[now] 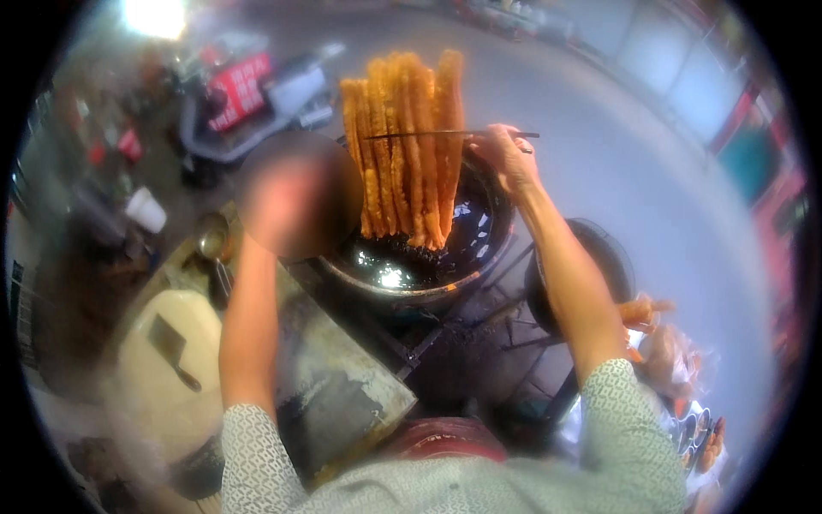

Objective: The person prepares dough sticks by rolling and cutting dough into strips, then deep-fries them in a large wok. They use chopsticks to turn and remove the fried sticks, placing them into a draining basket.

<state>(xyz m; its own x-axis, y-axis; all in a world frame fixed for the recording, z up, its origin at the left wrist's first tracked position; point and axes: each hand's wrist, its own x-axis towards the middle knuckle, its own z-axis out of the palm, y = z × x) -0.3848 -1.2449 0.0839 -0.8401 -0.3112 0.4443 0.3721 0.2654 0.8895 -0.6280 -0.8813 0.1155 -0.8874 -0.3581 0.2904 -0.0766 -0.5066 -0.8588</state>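
Several long golden fried dough sticks [420, 186] stand nearly upright in a row above a round pan [424, 292] of dark, shiny oil. Across their front runs a thin dark stick, perhaps a long chopstick [427, 133]. Its right end is gripped in my right hand [507, 154], which wears a ring and is close beside the dough. To the left of the bundle, my left hand [294, 199] is covered by a blurred patch, so its fingers and anything in them cannot be made out. Whether the dough's lower ends touch the oil is unclear.
A worn worktable [350, 392] lies at lower left, with a broad blade [168, 340] on a pale slab [144, 405]. Near it is a metal ladle [212, 244]. Right of the pan stands a dark round container [581, 250], partly behind my forearm; cups [690, 427] sit lower right.
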